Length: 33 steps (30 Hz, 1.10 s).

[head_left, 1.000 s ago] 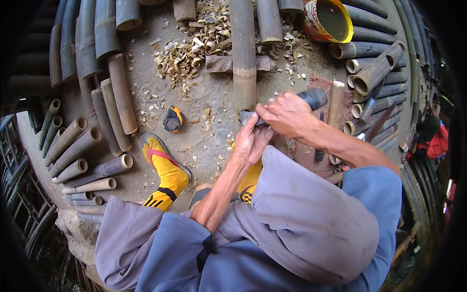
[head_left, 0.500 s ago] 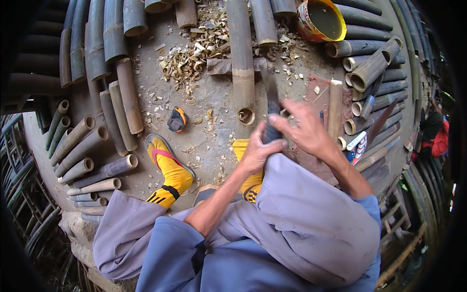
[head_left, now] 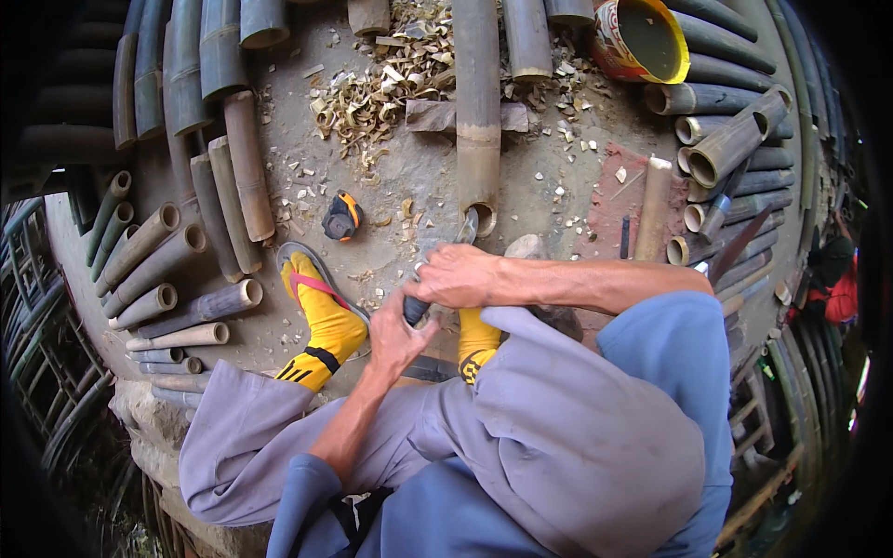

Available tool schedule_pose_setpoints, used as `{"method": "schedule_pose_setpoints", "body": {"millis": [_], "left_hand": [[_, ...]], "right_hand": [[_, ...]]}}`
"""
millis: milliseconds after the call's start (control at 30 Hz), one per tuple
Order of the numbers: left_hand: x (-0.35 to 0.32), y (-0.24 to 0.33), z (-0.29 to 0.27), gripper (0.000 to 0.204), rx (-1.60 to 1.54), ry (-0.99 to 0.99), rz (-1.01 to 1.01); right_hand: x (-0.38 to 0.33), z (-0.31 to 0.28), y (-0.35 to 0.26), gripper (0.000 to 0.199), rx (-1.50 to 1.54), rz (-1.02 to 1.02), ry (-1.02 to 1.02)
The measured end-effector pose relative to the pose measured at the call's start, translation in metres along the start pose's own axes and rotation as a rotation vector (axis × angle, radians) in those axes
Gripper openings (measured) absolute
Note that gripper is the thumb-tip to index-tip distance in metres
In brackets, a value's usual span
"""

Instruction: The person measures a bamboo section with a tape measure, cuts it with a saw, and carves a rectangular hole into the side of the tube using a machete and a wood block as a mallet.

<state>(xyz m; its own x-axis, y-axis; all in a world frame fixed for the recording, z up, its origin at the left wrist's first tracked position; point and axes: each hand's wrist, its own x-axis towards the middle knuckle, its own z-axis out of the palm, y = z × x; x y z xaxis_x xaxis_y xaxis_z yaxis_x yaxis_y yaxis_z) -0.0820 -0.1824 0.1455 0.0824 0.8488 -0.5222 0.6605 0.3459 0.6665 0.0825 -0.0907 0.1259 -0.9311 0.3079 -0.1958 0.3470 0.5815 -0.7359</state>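
In front of me lies a long bamboo tube (head_left: 478, 121), its open end toward me. A metal blade (head_left: 468, 229) of a dark-handled knife touches the rim of that opening. My right hand (head_left: 459, 276) is closed round the knife, its forearm crossing in from the right. Lower and to the left, my left hand (head_left: 398, 337) is wrapped round the butt of the knife's dark handle (head_left: 416, 311). Part of the blade is hidden behind my right hand.
A block (head_left: 431, 116) props the tube, with bamboo shavings (head_left: 377, 102) beside it. A tape measure (head_left: 342, 217) lies at left. Bamboo pieces (head_left: 177, 251) are stacked on both sides. A yellow-rimmed bucket (head_left: 609, 42) of murky liquid stands far right. A stone (head_left: 527, 246) sits past my right wrist.
The knife has swung from upright above my knee down and left, its tip now at the tube's mouth. My right hand has closed on it; my left hand has moved lower left.
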Motion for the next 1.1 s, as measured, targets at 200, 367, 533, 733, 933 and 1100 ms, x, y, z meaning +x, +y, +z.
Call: {"method": "schedule_pose_setpoints", "body": {"millis": [200,367,533,733,933,1100], "left_hand": [[0.072,0.020,-0.079,0.027,0.373,-0.219,0.138],[0.151,0.094,-0.110,0.018,0.829,-0.410,0.429],[0.208,0.145,-0.093,0.004,1.110,-0.423,1.054],[0.195,0.091,-0.110,0.021,0.959,-0.710,0.579],[0.056,0.014,-0.060,0.035,0.472,-0.417,0.063],[0.076,-0.001,-0.072,0.033,0.596,-0.468,0.344]], "right_hand": [[0.015,-0.027,0.004,0.023,0.192,0.239,0.228],[0.004,-0.035,0.008,0.044,0.370,0.372,0.743],[0.010,-0.031,0.004,0.051,0.543,0.594,1.121],[0.018,-0.023,-0.001,0.040,0.645,0.579,0.723],[-0.006,-0.011,-0.003,0.033,0.414,0.307,0.052],[-0.004,0.001,-0.009,0.045,0.342,0.359,0.325]]}}
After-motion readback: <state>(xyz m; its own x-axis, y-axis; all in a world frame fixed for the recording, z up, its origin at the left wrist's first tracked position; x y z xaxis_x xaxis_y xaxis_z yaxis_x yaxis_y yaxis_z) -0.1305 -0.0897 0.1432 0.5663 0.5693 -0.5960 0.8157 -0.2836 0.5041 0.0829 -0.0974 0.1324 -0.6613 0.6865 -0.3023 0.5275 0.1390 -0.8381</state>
